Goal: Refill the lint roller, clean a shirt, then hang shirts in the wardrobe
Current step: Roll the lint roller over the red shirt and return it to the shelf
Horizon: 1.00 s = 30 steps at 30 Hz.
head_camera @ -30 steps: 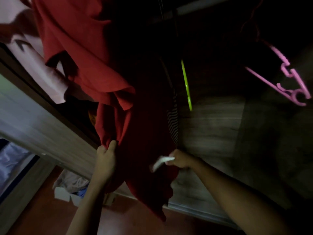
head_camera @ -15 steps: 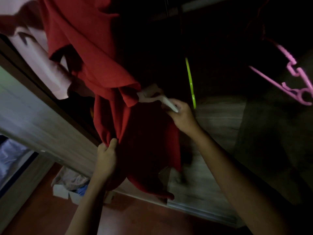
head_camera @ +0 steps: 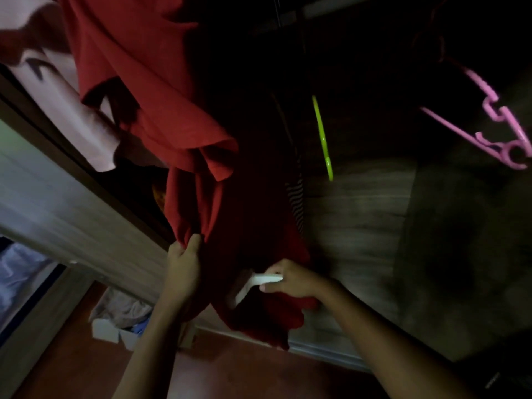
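no readable text or labels, view perhaps too dim

1. I see the hanging shirt (head_camera: 161,82) centre-left in the wardrobe opening, with another garment (head_camera: 74,116) to its left.
2. Left hand (head_camera: 184,266) grips the shirt's lower left fold. Right hand (head_camera: 290,279), just to the right, holds the lint roller (head_camera: 256,283) in front of the shirt's lower part.
3. Near hanger (head_camera: 322,136) hangs right of the shirt, and the far hanger (head_camera: 495,122) is at the right edge.
4. Box (head_camera: 115,332) sits on the floor, left of the left forearm.

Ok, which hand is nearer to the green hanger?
Right. The right hand, holding the lint roller, is below the green hanger; the left hand grips the red shirt farther left.
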Motion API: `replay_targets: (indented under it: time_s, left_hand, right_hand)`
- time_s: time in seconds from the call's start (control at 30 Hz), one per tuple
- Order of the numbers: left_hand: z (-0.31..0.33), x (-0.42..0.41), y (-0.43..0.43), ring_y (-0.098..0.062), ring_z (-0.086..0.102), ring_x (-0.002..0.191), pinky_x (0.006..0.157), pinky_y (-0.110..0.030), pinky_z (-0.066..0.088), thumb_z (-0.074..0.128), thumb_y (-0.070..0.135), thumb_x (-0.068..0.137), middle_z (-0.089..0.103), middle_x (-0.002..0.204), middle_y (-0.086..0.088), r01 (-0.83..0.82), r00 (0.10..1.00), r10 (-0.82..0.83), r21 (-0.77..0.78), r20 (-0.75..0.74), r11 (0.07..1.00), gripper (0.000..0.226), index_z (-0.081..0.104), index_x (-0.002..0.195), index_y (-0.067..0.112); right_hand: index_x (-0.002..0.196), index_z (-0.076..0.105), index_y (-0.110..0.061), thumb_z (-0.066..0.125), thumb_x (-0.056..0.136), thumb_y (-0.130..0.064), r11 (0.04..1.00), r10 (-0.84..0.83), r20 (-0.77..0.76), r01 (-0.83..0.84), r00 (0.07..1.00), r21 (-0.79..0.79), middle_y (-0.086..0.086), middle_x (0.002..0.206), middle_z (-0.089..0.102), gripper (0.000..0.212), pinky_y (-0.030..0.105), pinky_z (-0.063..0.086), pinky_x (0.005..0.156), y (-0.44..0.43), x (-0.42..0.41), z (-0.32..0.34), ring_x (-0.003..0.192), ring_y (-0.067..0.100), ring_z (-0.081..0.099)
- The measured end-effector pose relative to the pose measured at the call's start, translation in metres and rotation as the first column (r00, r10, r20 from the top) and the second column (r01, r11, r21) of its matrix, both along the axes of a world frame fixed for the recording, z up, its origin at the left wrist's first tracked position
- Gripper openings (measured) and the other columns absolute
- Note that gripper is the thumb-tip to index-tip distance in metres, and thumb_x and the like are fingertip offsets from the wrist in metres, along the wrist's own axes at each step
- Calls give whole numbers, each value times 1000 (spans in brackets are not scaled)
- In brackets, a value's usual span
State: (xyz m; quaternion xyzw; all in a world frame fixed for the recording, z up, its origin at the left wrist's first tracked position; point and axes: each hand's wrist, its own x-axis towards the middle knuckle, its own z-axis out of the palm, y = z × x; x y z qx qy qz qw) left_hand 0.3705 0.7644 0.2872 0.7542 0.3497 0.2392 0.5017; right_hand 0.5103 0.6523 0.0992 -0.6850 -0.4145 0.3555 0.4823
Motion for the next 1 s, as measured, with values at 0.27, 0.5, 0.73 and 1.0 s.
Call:
replay_targets:
  time_s: [0.27,0.5,0.73,1.0]
  left_hand:
    - [0,-3,6,-8,30,41,41,-20,27,42,12,100,32,54,2,-22,998,22,-5,51,1000,37,35,66,21]
    - [-1,-6,16,-12,30,44,49,-29,26,46,16,97,35,50,5,-17,999,18,-46,33,999,47,37,52,24]
    - [12,-4,-2,-3,29,34,36,-16,27,41,8,101,32,44,9,-12,997,16,-52,79,999,39,31,64,20]
    - [12,-9,0,-6,29,38,38,-20,26,42,14,101,31,52,2,19,999,-17,-58,28,998,32,36,69,17]
  right_hand:
    - [87,76,-19,78,85,-27,951,-209,16,199,978,238,-7,72,66,8,25,40,62,-5,38,72,65,2,54]
    - [91,70,-19,66,95,-21,746,-429,-256,500,866,440,-17,53,52,6,13,34,48,-2,43,97,49,-3,45]
    - [80,69,-16,74,90,-21,931,-333,-126,347,934,109,-10,58,49,12,19,30,49,21,9,-11,45,-4,39]
    - [100,74,-12,79,82,-38,952,-119,-18,109,993,-285,-1,81,70,32,21,45,59,24,5,-45,70,11,63]
